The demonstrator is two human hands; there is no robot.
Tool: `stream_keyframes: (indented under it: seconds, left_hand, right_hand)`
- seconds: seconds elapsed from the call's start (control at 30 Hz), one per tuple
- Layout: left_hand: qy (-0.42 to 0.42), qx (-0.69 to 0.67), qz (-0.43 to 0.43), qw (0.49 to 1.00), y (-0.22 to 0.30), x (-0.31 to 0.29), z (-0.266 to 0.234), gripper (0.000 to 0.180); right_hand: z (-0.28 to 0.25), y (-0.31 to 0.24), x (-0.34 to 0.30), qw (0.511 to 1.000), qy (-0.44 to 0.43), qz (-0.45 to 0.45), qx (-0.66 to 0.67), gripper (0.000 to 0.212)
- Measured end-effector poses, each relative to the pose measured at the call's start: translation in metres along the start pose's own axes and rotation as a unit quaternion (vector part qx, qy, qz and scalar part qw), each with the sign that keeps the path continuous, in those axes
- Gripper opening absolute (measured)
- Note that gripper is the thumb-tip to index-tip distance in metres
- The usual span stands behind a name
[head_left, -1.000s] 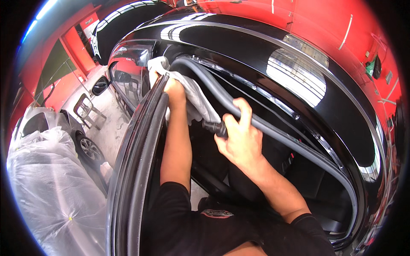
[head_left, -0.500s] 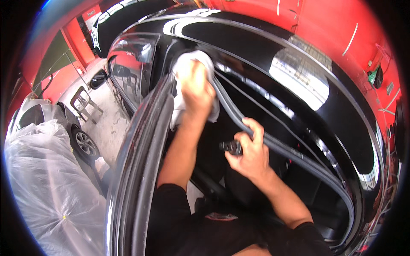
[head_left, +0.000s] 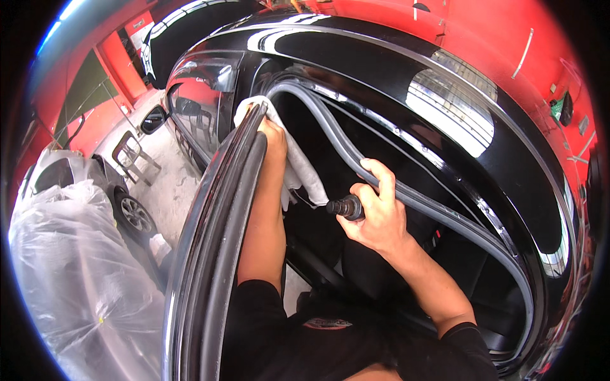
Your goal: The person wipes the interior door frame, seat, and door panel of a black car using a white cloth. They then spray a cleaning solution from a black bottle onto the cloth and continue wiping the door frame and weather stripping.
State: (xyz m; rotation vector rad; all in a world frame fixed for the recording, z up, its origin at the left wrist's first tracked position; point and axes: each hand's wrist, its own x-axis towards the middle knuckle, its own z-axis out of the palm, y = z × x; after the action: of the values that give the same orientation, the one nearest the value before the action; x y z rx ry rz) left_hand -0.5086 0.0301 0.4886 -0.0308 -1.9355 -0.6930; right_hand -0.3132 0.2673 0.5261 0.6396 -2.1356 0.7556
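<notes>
A white cloth [head_left: 298, 168] is gripped in my left hand [head_left: 272, 134], by the upper corner of the open black car door [head_left: 219, 209]. The door's frame hides part of that hand, and the cloth drapes down to the right. My right hand [head_left: 379, 213] is closed around a black, ridged, round-bodied object [head_left: 345, 207] with a narrower end pointing left; its exact kind does not show. My right fingertips touch or lie just beside the grey rubber door seal [head_left: 337, 136], which runs along the opening under the glossy black roof [head_left: 356, 70].
Left of the door, another car is draped in clear plastic sheeting [head_left: 82, 254]. A stool [head_left: 133, 157] stands on the pale floor, near the black car's side mirror [head_left: 153, 119]. Dark seats [head_left: 473, 273] show inside the opening. A red wall [head_left: 489, 38] rises beyond the roof.
My left hand and the cloth have moved off the front upper part of the opening, down and left behind the door frame. The cloth now trails to the right. My right hand is nearly unmoved.
</notes>
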Motion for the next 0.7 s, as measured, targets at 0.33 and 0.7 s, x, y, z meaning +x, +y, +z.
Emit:
stream_keyframes:
  seconds: [0.33, 0.7]
  left_hand:
    - [0.099, 0.059, 0.119, 0.986, -0.002, 0.017, 0.022, 0.033]
    - [-0.093, -0.659, -0.34, 0.664, 0.131, -0.056, -0.026, 0.042]
  right_hand:
    - [-0.002, 0.008, 0.0, 1.0, 0.02, -0.02, 0.0, 0.032]
    - [-0.015, -0.002, 0.016, 0.997, 0.05, -0.038, 0.039, 0.03]
